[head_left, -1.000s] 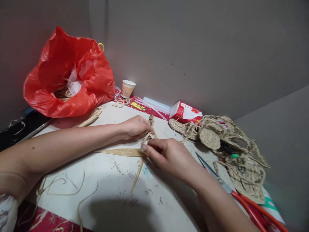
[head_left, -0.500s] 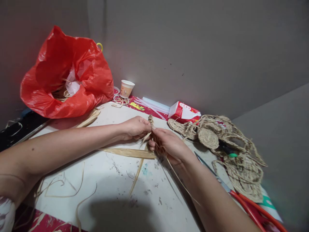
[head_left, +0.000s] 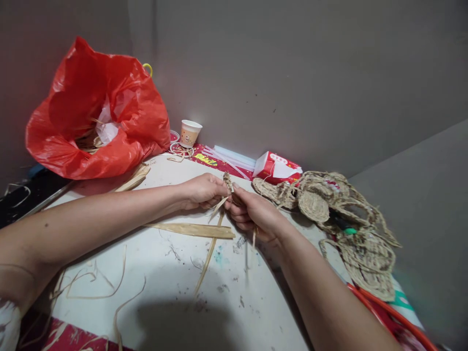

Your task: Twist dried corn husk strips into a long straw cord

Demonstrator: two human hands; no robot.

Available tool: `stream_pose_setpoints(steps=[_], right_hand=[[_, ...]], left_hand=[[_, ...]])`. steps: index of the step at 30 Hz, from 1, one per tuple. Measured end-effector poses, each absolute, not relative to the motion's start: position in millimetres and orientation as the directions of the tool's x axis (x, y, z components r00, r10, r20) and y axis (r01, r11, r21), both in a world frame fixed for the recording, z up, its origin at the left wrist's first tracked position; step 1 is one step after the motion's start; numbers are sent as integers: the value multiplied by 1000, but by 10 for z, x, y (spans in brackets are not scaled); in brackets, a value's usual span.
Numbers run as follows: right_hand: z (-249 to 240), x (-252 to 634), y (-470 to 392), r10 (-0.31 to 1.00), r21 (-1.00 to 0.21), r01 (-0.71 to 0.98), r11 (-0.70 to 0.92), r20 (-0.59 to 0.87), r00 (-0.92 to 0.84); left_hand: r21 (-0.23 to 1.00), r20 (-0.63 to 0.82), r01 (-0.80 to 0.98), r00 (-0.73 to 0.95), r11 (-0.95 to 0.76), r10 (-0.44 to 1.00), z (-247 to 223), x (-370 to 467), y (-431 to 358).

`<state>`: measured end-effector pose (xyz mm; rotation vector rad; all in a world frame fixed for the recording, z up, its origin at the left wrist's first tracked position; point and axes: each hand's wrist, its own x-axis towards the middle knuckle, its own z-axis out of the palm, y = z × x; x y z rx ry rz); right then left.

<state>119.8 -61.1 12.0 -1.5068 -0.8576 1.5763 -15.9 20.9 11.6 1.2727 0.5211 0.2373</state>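
Above the white table, my left hand pinches a small braided piece of dried plant fibre, whose knotted end pokes up past the fingertips. My right hand is closed beside it, its thumb and fingers meeting the lower part of the same braid. Loose pale ends hang beneath the left fingers, and another strand sticks out under the right palm. Below the hands, a flat straw-coloured strip lies across a narrower one. Exactly how the fibres pass between the fingers is hidden.
A red plastic bag holding dried fibre stands back left. Behind are a paper cup, straws and a tissue pack. Woven straw pieces pile up at right, near red-handled scissors. Thin fibre scraps lie front left.
My right hand has turned and its fingers have closed up next to the left hand. The long strand that trailed along my right forearm has drawn in to a short end. My left hand barely moved.
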Motion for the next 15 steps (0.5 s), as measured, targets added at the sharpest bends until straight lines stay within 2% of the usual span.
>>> stream_pose_setpoints(steps=[3, 7, 10, 12, 15], right_hand=[[164, 1252, -650, 882, -880, -59, -471, -470, -33], [253, 1376, -726, 907, -908, 83, -411, -416, -60], [247, 1495, -740, 917, -898, 192, -397, -395, 50], [223, 1561, -732, 931, -880, 321, -351, -291, 221], [223, 1567, -733, 900, -784, 580, -222, 64, 432]], left_hand=[[948, -251, 121, 853, 296, 457, 108, -170, 222], [943, -267, 126, 839, 309, 474, 108, -189, 233], [936, -280, 130, 837, 327, 470, 113, -196, 236], [933, -287, 138, 840, 331, 459, 119, -196, 234], [935, -291, 145, 835, 322, 468, 129, -186, 216]])
